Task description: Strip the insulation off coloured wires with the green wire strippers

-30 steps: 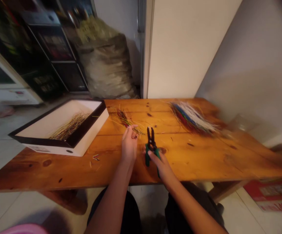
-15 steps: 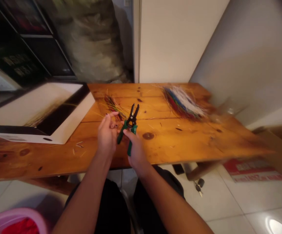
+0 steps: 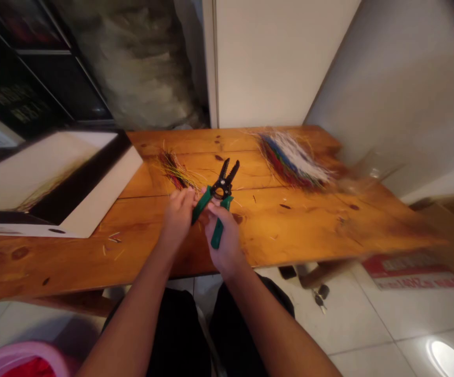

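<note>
My right hand point(image 3: 226, 235) is wrapped round green-handled wire strippers point(image 3: 206, 201), whose black jaws point away from me and stand apart. Close to the left handle, my left hand point(image 3: 177, 212) has its fingers curled together; whatever lies in them is hidden. Just beyond the left hand rests a small bundle of red, yellow and dark wires point(image 3: 176, 170) on the wooden table point(image 3: 309, 225). Farther right lies a larger bundle of white, blue, green and red wires point(image 3: 295, 159).
A white box with black edges point(image 3: 113, 183) stands at the left, with thin yellowish strands inside. Short wire scraps point(image 3: 114, 238) lie near it. A clear plastic item point(image 3: 368, 170) sits at the right. Below are a pink basin point(image 3: 34, 348) and keys point(image 3: 320, 299) on the floor.
The left hand's fingers, partly stretched out before, have curled in. The strippers have shifted slightly right and tilted more to the right, and the view has turned a little.
</note>
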A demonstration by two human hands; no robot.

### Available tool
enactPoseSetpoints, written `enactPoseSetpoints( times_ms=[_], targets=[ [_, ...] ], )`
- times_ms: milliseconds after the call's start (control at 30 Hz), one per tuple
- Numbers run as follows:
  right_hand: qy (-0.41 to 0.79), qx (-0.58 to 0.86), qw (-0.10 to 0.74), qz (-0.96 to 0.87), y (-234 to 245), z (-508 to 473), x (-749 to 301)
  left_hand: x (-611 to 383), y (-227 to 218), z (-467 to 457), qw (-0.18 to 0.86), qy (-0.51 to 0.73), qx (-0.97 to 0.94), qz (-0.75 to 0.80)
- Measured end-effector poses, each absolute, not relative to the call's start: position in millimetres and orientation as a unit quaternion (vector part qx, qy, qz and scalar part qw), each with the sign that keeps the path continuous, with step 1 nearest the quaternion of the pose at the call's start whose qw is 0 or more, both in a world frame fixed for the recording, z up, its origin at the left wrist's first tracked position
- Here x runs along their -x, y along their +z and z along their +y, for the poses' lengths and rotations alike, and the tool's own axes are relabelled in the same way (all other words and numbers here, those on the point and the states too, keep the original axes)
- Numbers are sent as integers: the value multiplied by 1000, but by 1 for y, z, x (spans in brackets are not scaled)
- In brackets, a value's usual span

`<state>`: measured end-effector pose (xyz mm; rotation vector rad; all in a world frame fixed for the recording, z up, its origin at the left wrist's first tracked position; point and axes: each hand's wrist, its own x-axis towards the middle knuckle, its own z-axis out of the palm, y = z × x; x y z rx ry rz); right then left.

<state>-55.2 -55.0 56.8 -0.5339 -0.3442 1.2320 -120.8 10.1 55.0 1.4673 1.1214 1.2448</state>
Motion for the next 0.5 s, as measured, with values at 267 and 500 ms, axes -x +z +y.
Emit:
enactPoseSetpoints(
  times_ms=[267, 500],
  targets=[
    [565, 270, 763, -160, 54, -59, 51, 124, 56, 3, 614, 478, -483, 402],
    [555, 273, 773, -140, 54, -63, 53, 119, 60, 2, 718, 503, -368, 312]
  ],
)
